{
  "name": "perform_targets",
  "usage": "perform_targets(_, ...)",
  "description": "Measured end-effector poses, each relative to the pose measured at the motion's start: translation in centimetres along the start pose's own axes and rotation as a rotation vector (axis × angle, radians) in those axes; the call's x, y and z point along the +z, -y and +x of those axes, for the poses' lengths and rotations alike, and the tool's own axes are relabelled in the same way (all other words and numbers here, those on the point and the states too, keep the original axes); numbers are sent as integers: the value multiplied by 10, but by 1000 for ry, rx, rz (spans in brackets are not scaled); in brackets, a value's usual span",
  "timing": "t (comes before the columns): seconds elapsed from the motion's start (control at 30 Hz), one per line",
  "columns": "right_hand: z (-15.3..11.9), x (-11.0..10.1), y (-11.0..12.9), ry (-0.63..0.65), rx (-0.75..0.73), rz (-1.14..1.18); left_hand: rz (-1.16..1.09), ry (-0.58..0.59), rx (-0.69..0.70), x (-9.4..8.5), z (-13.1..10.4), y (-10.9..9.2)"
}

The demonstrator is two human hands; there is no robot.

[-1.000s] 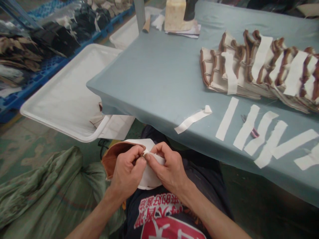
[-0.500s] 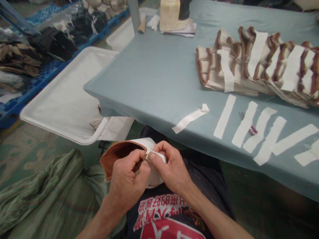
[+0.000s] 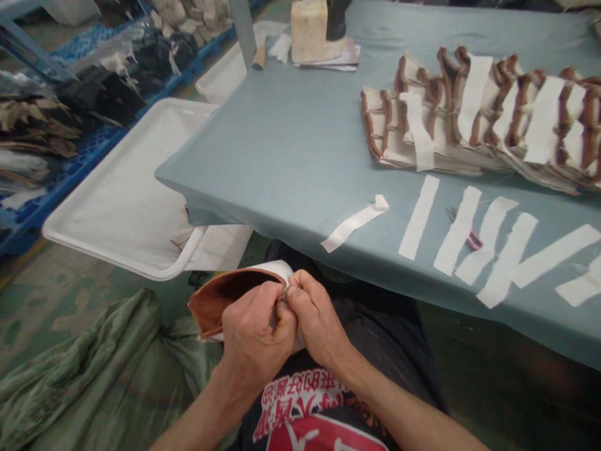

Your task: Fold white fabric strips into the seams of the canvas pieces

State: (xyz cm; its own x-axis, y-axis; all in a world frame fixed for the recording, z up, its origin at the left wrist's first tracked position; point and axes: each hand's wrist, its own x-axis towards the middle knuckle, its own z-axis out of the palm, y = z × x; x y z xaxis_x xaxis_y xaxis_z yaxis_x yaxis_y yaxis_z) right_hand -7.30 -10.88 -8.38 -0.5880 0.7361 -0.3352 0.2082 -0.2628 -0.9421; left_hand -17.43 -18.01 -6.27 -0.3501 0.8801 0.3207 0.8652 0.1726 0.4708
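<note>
Where hands [image 3: 257,324] [image 3: 315,319] meet, they pinch the brown-lined piece [image 3: 206,308].

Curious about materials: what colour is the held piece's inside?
The piece's inside is reddish brown, best seen in the head view.

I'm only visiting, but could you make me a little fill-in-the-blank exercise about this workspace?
1. The left hand and right hand pinch a lined piece whose inside is ____.
2. The loose strips on the table are ____ in colour.
3. The small tool lying among them has a ____ handle.
4. The crumpled cloth at the lower left is ____.

Missing words: brown; white; pink; green.
</note>
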Motion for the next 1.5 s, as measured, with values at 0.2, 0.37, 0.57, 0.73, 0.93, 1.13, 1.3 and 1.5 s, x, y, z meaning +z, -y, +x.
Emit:
perform_targets(0.2,3,-5,-4,292,176,383,-319,132,-107,-12,8,5)
perform_targets(0.37,1,-15,9,372,178,393,-610,375,-234,-44,26,8)
perform_targets(0.57,-5,-17,35,395,-22,307,-557,421,-146,-78,48,-4)
perform_targets(0.73,-9,-21,51,330,-208,40,-530,433,-91,-103,57,-8)
perform_targets(0.93,-15,-29,77,-6,-777,-279,-594,535,-49,-127,60,-5)
perform_targets(1.13,0,-22,110,311,-1077,-343,-573,650,-11,-138,57,-14)
perform_targets(1.3,16,-25,110,453,-995,-465,-480,668,-135,-139,47,-6)
perform_targets(1.5,14,-33,110,555,-789,-533,-411,605,-187,-130,44,3)
